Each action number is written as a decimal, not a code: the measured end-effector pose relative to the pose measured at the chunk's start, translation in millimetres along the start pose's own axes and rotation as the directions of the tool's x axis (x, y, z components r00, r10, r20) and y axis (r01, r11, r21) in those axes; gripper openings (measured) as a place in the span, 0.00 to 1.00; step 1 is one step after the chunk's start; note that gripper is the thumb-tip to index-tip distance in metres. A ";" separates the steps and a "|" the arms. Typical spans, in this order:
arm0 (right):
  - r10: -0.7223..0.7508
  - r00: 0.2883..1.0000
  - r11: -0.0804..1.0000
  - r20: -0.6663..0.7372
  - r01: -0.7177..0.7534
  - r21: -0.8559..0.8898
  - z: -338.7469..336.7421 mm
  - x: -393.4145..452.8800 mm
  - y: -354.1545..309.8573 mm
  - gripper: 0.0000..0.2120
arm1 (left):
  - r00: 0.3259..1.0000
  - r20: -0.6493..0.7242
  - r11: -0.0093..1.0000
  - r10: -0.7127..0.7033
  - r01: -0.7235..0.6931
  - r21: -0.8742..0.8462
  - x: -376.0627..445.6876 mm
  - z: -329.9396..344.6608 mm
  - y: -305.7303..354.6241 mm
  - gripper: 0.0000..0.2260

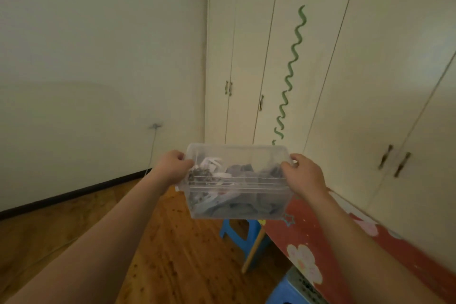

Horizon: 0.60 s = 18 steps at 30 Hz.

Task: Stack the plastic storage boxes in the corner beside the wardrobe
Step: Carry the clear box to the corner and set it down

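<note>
I hold a clear plastic storage box (237, 202) in the air in front of me, above the floor. It has no lid and holds grey and white items. My left hand (172, 168) grips its left rim and my right hand (304, 174) grips its right rim. Behind the box stands the cream wardrobe (271, 69) with green wavy decoration. The corner where the wardrobe meets the white wall (206, 118) lies straight ahead, its floor part hidden by the box.
A red table (318, 242) with flower prints runs along the wardrobe at the right. A blue stool (237, 232) stands under its far end, another blue stool (286, 291) at the bottom. Wooden floor (160, 242) spreads to the left, with a cable (153, 148) down the wall.
</note>
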State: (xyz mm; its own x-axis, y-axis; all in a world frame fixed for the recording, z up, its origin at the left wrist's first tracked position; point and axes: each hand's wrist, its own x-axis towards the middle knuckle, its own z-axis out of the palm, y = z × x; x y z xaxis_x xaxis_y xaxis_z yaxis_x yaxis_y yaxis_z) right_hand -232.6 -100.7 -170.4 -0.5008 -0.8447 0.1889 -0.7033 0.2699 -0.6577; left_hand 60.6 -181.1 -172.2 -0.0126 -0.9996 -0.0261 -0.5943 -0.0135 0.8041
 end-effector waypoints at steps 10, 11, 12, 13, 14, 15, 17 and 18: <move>-0.111 0.991 0.993 0.074 0.108 0.048 68.6 152.1 -36.4 0.24 | 0.993 -0.114 1.000 -0.026 0.024 -0.019 127.3 -2.3 10.3 0.08; -0.123 0.989 0.991 0.079 0.119 0.057 74.1 165.6 -40.0 0.25 | 0.991 -0.132 0.999 -0.028 0.025 -0.024 137.5 -2.6 11.9 0.07; -0.133 0.987 0.990 0.088 0.128 0.060 79.3 177.6 -44.3 0.25 | 0.989 -0.143 0.999 -0.038 0.034 -0.026 146.7 -3.9 12.7 0.07; -0.137 0.986 0.989 0.099 0.130 0.069 85.3 188.3 -47.4 0.25 | 0.987 -0.151 0.998 -0.050 0.046 -0.031 155.7 -5.2 12.2 0.08; -0.139 0.984 0.989 0.115 0.131 0.073 91.3 198.3 -51.8 0.25 | 0.986 -0.155 0.997 -0.069 0.063 -0.039 164.9 -6.9 12.2 0.10; -0.141 0.982 0.988 0.128 0.131 0.079 96.6 204.2 -54.2 0.25 | 0.985 -0.155 0.996 -0.080 0.073 -0.050 170.2 -8.4 11.0 0.11; -0.160 0.977 0.985 0.138 0.149 0.088 110.3 223.4 -62.2 0.25 | 0.983 -0.153 0.993 -0.102 0.091 -0.074 187.9 -12.0 8.4 0.11; -0.173 0.975 0.983 0.138 0.162 0.087 118.5 234.0 -68.6 0.25 | 0.982 -0.157 0.992 -0.108 0.096 -0.081 198.3 -14.6 6.0 0.11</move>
State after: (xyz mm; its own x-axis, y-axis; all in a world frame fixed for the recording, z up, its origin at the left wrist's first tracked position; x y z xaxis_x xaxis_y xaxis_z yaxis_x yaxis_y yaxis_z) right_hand -241.7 -371.6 -167.5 -0.2972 -0.9342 0.1976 -0.7284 0.0881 -0.6795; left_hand 66.2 -379.7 -163.8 0.1781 -0.9838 -0.0194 -0.5254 -0.1117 0.8435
